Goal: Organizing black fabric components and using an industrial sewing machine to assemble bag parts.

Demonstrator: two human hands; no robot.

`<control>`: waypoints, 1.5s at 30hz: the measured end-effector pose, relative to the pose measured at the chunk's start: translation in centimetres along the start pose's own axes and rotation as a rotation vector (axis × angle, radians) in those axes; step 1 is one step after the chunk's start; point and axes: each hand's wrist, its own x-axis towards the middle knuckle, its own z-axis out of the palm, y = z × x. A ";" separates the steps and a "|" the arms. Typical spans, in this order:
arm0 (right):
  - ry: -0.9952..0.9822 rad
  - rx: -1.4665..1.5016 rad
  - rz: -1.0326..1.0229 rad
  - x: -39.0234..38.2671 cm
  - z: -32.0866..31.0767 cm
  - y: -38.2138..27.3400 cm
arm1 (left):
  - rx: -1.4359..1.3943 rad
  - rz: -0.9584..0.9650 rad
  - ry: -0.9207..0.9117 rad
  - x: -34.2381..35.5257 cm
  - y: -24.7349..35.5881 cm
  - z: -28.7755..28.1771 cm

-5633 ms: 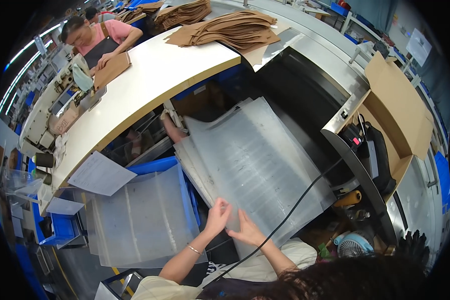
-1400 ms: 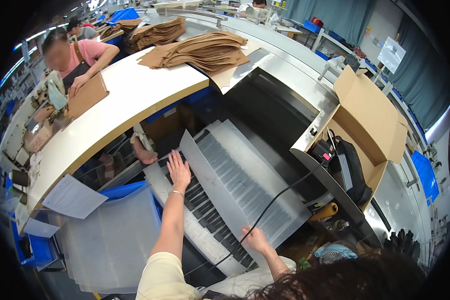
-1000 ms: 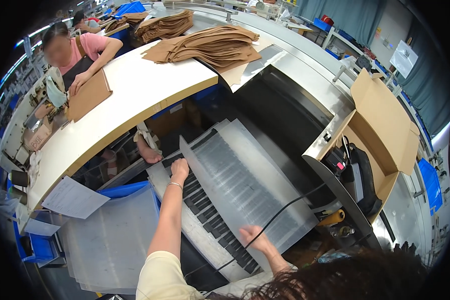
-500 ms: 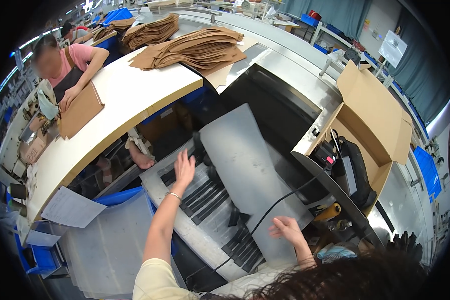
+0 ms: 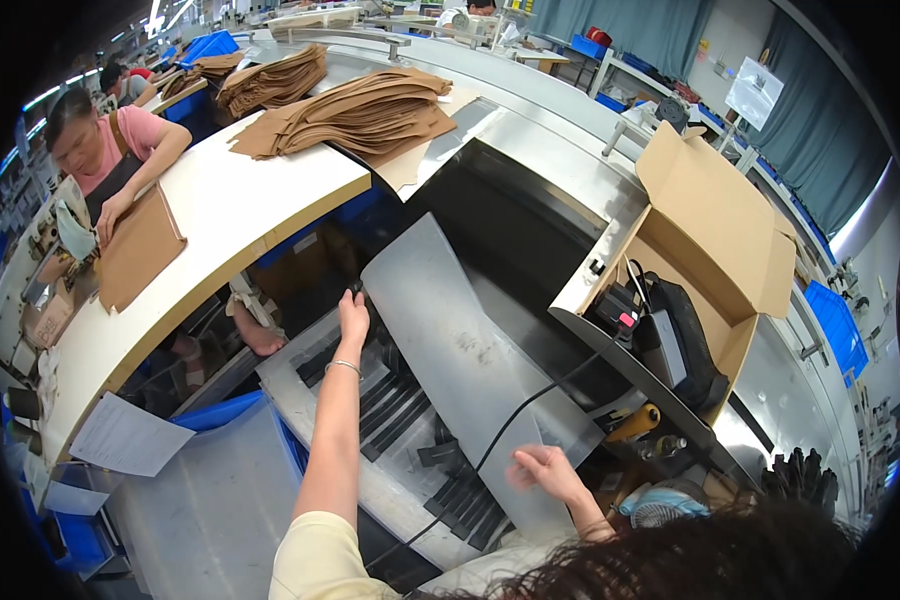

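Observation:
My left hand [image 5: 353, 322] reaches forward, its fingers drawn together at the left edge of a grey translucent sheet [image 5: 440, 300]. A small dark bit shows at the fingertips; what they hold, I cannot make out. My right hand [image 5: 550, 474] is over the near part of the sheet, fingers curled and smeared by motion; whether anything is in them is hidden. Black strips [image 5: 395, 415] lie in rows on a pale board [image 5: 370, 484] left of the sheet, some partly covered by it. A black cable [image 5: 530, 400] crosses over the sheet.
An open cardboard box [image 5: 660, 232] with a black bag [image 5: 685, 335] stands at the right. Brown cut pieces [image 5: 355, 115] are stacked on the white table [image 5: 225, 190]. A co-worker [image 5: 120, 150] handles a brown panel there. Clear sheets [image 5: 205, 490] lie at lower left.
My left hand has gone from spread fingers to drawn-together ones at the sheet's edge. The right hand's fingers have curled in. The whole view has shifted slightly.

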 end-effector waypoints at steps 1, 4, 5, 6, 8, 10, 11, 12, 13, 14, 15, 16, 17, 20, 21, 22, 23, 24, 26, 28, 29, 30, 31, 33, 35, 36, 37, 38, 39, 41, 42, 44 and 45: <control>0.025 0.007 0.008 -0.1 -0.9 0.7 | -0.010 0.005 -0.025 -0.9 1.4 0.1; 0.275 0.193 0.061 0.5 -2.6 2.5 | 0.770 0.079 -0.475 -2.7 -0.7 -4.7; 0.311 0.204 0.030 0.0 -3.4 3.0 | 0.847 0.080 -0.507 -3.5 -3.3 -5.8; 0.280 0.207 0.027 -0.2 -3.4 2.5 | 0.859 0.068 -0.582 -4.4 -6.0 -7.1; 0.275 0.212 0.038 -0.9 -3.4 2.2 | 0.858 0.069 -0.685 -6.3 -7.0 -7.5; 0.185 0.166 0.024 -0.6 -2.6 1.9 | 0.921 0.111 -0.808 -8.6 -3.8 -7.6; 0.184 0.170 0.023 -0.5 -2.2 1.7 | 0.924 0.112 -0.808 -9.1 -4.2 -7.1; 0.160 0.134 0.016 -0.2 -1.5 1.3 | 0.725 0.157 -0.683 -9.4 -5.0 -7.1; 0.145 0.098 0.012 -0.1 -1.1 1.2 | 0.523 0.207 -0.562 -9.8 -4.6 -7.1; 0.134 0.111 0.019 0.0 -0.9 1.4 | 0.309 0.223 -0.438 -9.7 -3.9 -6.3; 0.136 0.112 0.018 0.0 -0.7 1.3 | 0.091 0.241 -0.318 -9.5 -1.7 -5.1; 0.137 0.112 0.018 -0.1 -0.4 1.1 | 0.071 0.217 -0.308 -9.8 -0.2 -3.7; 0.140 0.111 0.017 -0.2 -0.3 1.0 | 0.049 0.195 -0.298 -10.1 1.3 -2.2; 0.154 0.081 -0.062 -0.3 0.1 1.6 | -0.118 -0.140 -0.461 -11.8 4.2 1.3; 0.160 0.080 -0.061 -0.4 -0.1 1.8 | 0.155 0.363 -0.121 -11.8 4.1 2.3; 0.218 0.081 -0.046 -0.4 -0.7 1.9 | 0.323 0.390 -0.226 -11.9 3.5 2.2; 0.276 0.082 -0.031 -0.6 -1.4 2.0 | 0.492 0.416 -0.331 -11.9 2.8 2.0; 0.335 0.115 -0.022 -1.1 -2.5 1.9 | 0.672 0.384 -0.486 -11.3 1.4 1.4; 0.421 0.158 -0.058 -2.8 -4.5 1.8 | 0.886 0.282 -0.663 -9.4 -1.4 -0.5; 0.450 0.193 -0.056 -3.7 -4.9 2.5 | 0.926 0.253 -0.617 -10.1 -2.9 -2.7; 0.431 0.186 -0.061 -3.8 -4.5 2.5 | 0.924 0.301 -0.548 -10.9 -2.9 -3.3; 0.400 0.181 -0.071 -3.7 -3.7 2.2 | 0.841 0.341 -0.421 -11.9 -3.6 -3.1; 0.399 0.187 -0.065 -3.5 -2.9 2.0 | 0.706 0.559 -0.206 -13.4 -2.8 -3.1; 0.386 0.149 -0.084 -2.8 -1.3 1.5 | 0.377 0.538 -0.369 -16.1 0.1 -2.9; 0.353 0.153 -0.084 -1.9 0.1 1.9 | 0.299 0.658 -0.332 -19.4 3.1 -3.1; 0.351 0.158 -0.094 -1.6 0.8 2.0 | 0.247 0.686 -0.327 -20.2 4.0 -3.2; 0.345 0.163 -0.103 -1.5 1.5 1.9 | 0.174 0.566 -0.447 -20.7 4.4 -3.4; 0.331 0.155 -0.095 -1.4 1.9 1.7 | 0.145 0.290 -0.532 -21.4 5.1 -3.1; 0.335 0.156 -0.092 -1.4 2.3 1.6 | 0.112 0.012 -0.608 -22.0 6.8 -3.1; 0.321 0.173 -0.098 -1.6 2.9 1.5 | -0.071 -0.177 -0.710 -22.9 5.9 -2.1; 0.329 0.177 -0.096 -1.7 3.0 1.6 | -0.189 -0.383 -0.802 -23.8 6.8 -1.9; 0.344 0.184 -0.114 -2.1 2.9 1.9 | -0.324 -0.543 -0.968 -25.0 7.9 -1.9; 0.336 0.190 -0.114 -2.5 3.2 1.8 | -0.317 -0.545 -0.961 -25.4 6.7 -1.8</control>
